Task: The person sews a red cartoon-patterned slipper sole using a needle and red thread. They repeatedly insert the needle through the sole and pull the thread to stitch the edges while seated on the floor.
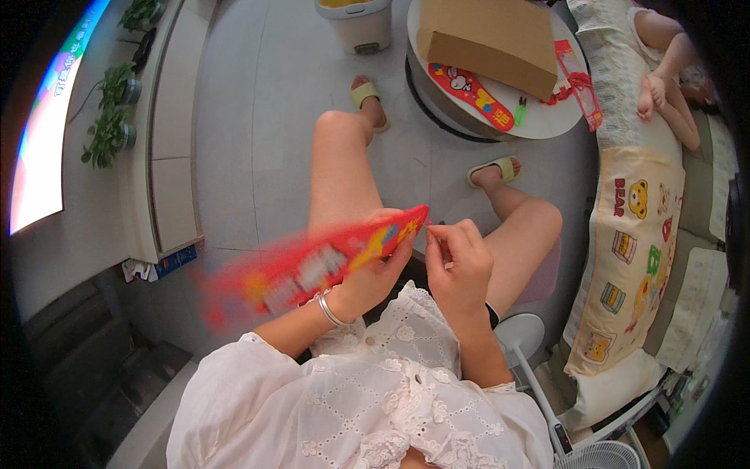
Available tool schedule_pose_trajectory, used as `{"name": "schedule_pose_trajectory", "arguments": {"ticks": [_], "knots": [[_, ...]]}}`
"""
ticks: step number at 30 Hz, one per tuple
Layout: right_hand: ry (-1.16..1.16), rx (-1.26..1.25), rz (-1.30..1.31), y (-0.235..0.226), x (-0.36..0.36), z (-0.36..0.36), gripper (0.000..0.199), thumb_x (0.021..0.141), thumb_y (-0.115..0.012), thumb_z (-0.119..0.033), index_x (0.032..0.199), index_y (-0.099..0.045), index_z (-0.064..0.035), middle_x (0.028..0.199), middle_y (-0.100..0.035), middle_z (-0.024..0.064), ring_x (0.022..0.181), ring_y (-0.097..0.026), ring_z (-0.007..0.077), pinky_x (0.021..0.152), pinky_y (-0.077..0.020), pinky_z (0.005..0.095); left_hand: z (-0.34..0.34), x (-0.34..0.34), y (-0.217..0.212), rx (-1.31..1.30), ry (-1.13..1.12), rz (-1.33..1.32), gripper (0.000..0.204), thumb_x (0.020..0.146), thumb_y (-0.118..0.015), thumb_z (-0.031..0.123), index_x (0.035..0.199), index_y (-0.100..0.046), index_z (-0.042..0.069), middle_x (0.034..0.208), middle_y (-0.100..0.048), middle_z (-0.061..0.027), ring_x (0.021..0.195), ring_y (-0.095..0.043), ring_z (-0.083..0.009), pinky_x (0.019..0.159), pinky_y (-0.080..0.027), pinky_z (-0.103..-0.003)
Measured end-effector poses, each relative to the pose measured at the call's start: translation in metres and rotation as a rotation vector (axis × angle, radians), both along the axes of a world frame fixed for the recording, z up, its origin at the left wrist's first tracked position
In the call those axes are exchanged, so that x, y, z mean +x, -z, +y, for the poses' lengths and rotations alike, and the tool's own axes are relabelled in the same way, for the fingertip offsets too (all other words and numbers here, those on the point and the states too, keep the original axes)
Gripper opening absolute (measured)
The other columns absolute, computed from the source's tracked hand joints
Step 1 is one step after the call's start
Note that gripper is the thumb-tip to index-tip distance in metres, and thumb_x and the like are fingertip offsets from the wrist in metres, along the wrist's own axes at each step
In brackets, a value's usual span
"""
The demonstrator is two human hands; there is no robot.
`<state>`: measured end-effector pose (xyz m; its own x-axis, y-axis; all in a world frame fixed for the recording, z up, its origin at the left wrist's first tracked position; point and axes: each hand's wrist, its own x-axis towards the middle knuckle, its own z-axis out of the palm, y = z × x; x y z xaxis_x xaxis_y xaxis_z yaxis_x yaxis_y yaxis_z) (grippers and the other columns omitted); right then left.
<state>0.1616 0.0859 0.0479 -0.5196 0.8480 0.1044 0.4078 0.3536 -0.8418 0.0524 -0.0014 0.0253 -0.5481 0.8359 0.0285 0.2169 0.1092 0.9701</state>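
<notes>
My left hand (373, 270) grips a long red strip (312, 266) with yellow and white pictures, blurred by motion, held slantwise over my lap. My right hand (457, 262) is at the strip's upper right tip, thumb and forefinger pinched together by it; whether they hold a small thing I cannot tell. A silver bangle (328, 309) is on my left wrist. I sit with bare knees and green sandals on a pale floor.
A round white table (547, 121) ahead carries a brown cardboard box (492, 39), another red strip (471, 92), small green scissors (520, 112) and red packaging (578, 82). A child lies on the sofa (633, 211) at right. A fan (522, 336) stands beside my right leg; a bin (355, 23) and a TV cabinet (156, 148) are to the left.
</notes>
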Motion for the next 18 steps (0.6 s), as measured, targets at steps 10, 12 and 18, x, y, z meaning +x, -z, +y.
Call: {"name": "schedule_pose_trajectory", "arguments": {"ticks": [10,12,18], "knots": [[0.104,-0.695,0.423,0.021,0.004,-0.003,0.009,0.085,-0.063,-0.001,0.092,-0.058,-0.0001,0.081,-0.058,0.0035,0.066,-0.055,0.0087,0.056,-0.0445,0.0225,0.003,-0.017,0.002,0.232,0.290,0.466,0.040,0.066,-0.079,0.010,0.096,-0.056,0.000,0.106,-0.062,-0.0160,0.091,-0.059,-0.0311,0.076,-0.049,-0.036],[0.154,-0.860,0.527,0.018,0.005,-0.002,0.010,0.088,-0.060,-0.003,0.098,-0.057,-0.0004,0.084,-0.059,0.0023,0.066,-0.054,0.0079,0.057,-0.0451,0.0210,0.006,-0.017,0.000,0.238,0.316,0.445,0.039,0.066,-0.078,0.010,0.096,-0.056,0.000,0.105,-0.062,-0.0156,0.091,-0.060,-0.0309,0.076,-0.049,-0.036],[0.043,-1.044,0.336,0.017,0.033,0.032,0.014,0.092,-0.060,-0.013,0.097,-0.059,0.0002,0.079,-0.055,0.0002,0.060,-0.047,0.0034,0.055,-0.0415,0.0182,0.007,-0.016,-0.002,0.169,0.314,0.237,0.031,0.066,-0.072,0.007,0.093,-0.061,0.001,0.095,-0.062,-0.0143,0.085,-0.061,-0.0305,0.074,-0.051,-0.035]]}}
